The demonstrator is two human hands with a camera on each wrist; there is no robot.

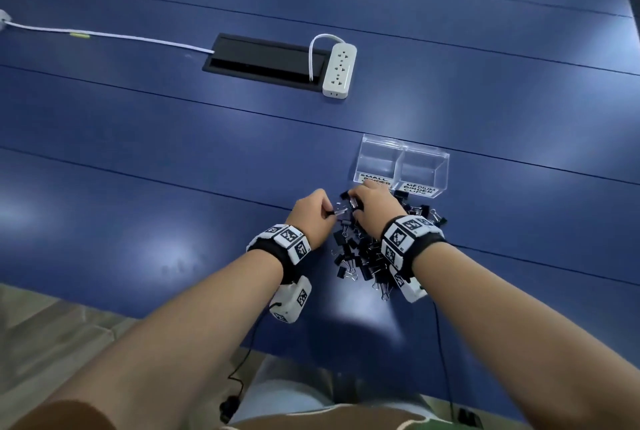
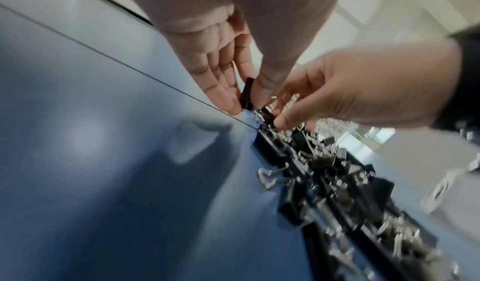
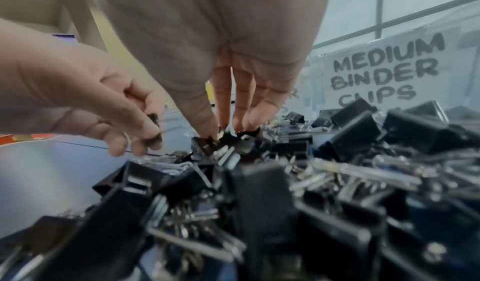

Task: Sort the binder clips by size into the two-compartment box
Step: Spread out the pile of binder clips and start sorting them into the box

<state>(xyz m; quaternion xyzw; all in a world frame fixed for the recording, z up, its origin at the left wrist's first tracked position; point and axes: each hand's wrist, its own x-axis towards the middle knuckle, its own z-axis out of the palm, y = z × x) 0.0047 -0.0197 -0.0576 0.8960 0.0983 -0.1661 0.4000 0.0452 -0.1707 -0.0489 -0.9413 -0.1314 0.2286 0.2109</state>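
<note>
A heap of black binder clips (image 1: 363, 256) lies on the blue table, just in front of the clear two-compartment box (image 1: 403, 152). The box's left half is labelled SMALL, its right half MEDIUM (image 3: 384, 67), and both halves look empty. My left hand (image 1: 329, 213) is at the heap's far left edge and pinches a small black clip (image 2: 246, 92) between thumb and fingers. My right hand (image 1: 353, 201) reaches over the heap's far side, and its thumb and fingertips (image 3: 223, 121) pinch a clip (image 3: 223, 143) on top. The two hands nearly touch.
A white power strip (image 1: 339, 71) lies beside a black cable slot (image 1: 263, 60) farther back, and a white cable (image 1: 104, 35) runs off to the left. The table's near edge (image 1: 194, 318) is close to my body. Bare blue tabletop lies left of the heap.
</note>
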